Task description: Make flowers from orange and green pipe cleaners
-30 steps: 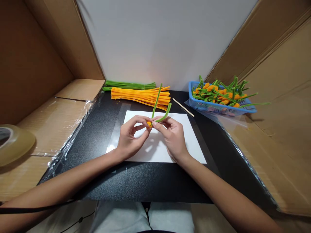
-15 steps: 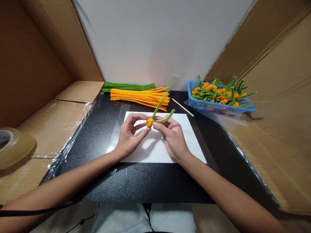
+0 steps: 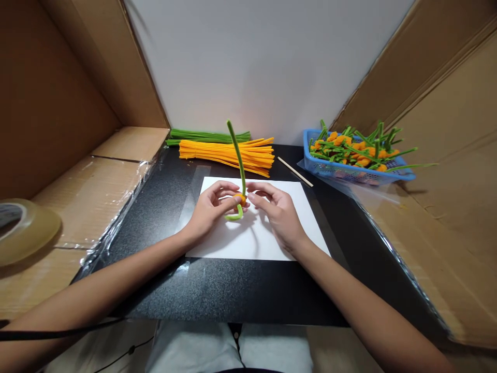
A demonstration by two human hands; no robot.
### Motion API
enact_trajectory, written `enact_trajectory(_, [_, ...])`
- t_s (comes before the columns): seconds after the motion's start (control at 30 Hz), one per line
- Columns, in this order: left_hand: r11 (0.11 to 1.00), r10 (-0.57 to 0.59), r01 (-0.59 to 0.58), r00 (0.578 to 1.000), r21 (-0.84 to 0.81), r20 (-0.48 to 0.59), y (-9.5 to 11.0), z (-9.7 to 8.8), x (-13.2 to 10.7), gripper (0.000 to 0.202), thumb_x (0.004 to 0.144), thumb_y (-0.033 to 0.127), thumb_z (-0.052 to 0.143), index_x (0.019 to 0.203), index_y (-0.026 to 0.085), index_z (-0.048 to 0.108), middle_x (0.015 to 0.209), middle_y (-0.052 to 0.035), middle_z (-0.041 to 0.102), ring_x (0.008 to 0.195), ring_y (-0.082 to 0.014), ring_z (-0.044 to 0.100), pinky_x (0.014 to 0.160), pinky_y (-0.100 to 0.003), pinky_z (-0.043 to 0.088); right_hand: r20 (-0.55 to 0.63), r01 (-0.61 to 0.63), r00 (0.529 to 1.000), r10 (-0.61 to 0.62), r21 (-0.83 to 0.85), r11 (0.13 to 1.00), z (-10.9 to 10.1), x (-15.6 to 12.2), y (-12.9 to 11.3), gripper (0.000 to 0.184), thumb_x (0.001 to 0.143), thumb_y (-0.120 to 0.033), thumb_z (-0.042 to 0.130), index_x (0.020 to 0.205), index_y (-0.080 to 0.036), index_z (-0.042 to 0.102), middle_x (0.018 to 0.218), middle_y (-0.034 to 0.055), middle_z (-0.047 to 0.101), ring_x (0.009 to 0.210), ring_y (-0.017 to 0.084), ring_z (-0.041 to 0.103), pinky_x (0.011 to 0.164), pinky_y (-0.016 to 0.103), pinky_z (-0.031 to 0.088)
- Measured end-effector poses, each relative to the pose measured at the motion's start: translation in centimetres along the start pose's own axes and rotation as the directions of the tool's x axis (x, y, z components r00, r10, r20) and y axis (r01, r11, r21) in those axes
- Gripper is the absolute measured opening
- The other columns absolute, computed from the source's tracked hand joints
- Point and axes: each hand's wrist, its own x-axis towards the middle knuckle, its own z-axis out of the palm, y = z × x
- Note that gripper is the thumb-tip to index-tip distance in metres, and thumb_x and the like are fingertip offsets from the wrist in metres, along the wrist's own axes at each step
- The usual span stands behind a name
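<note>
My left hand (image 3: pixel 208 210) and my right hand (image 3: pixel 276 211) meet over a white sheet of paper (image 3: pixel 256 241) on the black table. Both pinch a small orange pipe-cleaner ball (image 3: pixel 240 197) with a green pipe cleaner (image 3: pixel 237 155) wound around it. One green end stands upright above the fingers. The other end curls down under them onto the paper.
A bundle of orange pipe cleaners (image 3: pixel 227 152) and a bundle of green ones (image 3: pixel 207 136) lie at the back of the black table (image 3: pixel 233 290). A thin wooden stick (image 3: pixel 295 171) lies beside them. A blue basket (image 3: pixel 349 173) at back right holds several finished pieces. A tape roll (image 3: pixel 23 230) sits at left.
The green stem has swung from leaning right to standing upright. Its short end, which pointed up and right, now curls down below the fingers. Both hands stayed over the paper.
</note>
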Motion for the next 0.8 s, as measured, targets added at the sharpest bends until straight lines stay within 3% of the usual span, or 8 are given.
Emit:
enact_trajectory(0.17, [0.992,0.045,-0.045,0.999,0.118,0.002,0.3,0.2,-0.1,0.034,0.073,0.033,0.087,0.094,0.017,0.067,0.090,-0.0043,0.074,0.082,-0.0172,0.075,0.074,-0.029,0.065,-0.039,0.085,0.995,-0.094,-0.179,0.980,-0.2,0.1,0.0,0.022,0.075,-0.044,0.082,0.077,-0.022,0.078,0.087,0.0051,0.074,0.083,0.021,0.065,0.071,0.033,0.048])
enact_trajectory(0.3, [0.970,0.061,-0.052,0.998,0.238,-0.032,0.4,0.1,0.0,0.033,0.067,0.034,0.090,0.087,0.015,0.072,0.086,-0.0055,0.075,0.078,-0.0174,0.074,0.070,-0.028,0.064,-0.060,0.078,0.994,-0.091,-0.199,0.977,0.2,0.0,0.2,0.023,0.078,-0.044,0.080,0.078,-0.022,0.078,0.088,0.0063,0.075,0.084,0.021,0.066,0.073,0.034,0.049])
enact_trajectory(0.47, [0.975,0.129,-0.107,0.987,0.197,-0.101,-0.1,-0.2,0.1,0.033,0.067,0.035,0.090,0.086,0.016,0.070,0.079,-0.0045,0.075,0.069,-0.0166,0.074,0.064,-0.027,0.063,-0.047,0.130,0.989,-0.139,-0.169,0.977,0.9,-0.5,0.6,0.012,0.082,-0.033,0.075,0.077,-0.022,0.077,0.086,0.0051,0.073,0.085,0.021,0.067,0.074,0.034,0.050])
enact_trajectory(0.6, [0.989,0.039,-0.023,0.993,0.144,-0.107,-0.4,-0.3,0.0,0.031,0.071,0.034,0.088,0.090,0.016,0.071,0.080,-0.0045,0.076,0.071,-0.0179,0.075,0.063,-0.027,0.062,-0.034,0.160,0.985,-0.171,-0.212,0.964,1.0,-0.7,0.7,0.007,0.084,-0.027,0.073,0.081,-0.022,0.077,0.086,0.0049,0.073,0.084,0.020,0.066,0.074,0.034,0.049])
enact_trajectory(0.8, [0.991,-0.067,0.062,0.997,0.120,0.042,0.0,0.1,0.1,0.029,0.072,0.034,0.087,0.092,0.018,0.075,0.092,-0.0055,0.077,0.076,-0.0160,0.074,0.071,-0.030,0.064,-0.073,0.111,0.989,-0.130,-0.222,0.969,0.4,-0.3,0.6,0.011,0.082,-0.033,0.076,0.081,-0.022,0.076,0.086,0.0044,0.071,0.083,0.020,0.066,0.074,0.034,0.050])
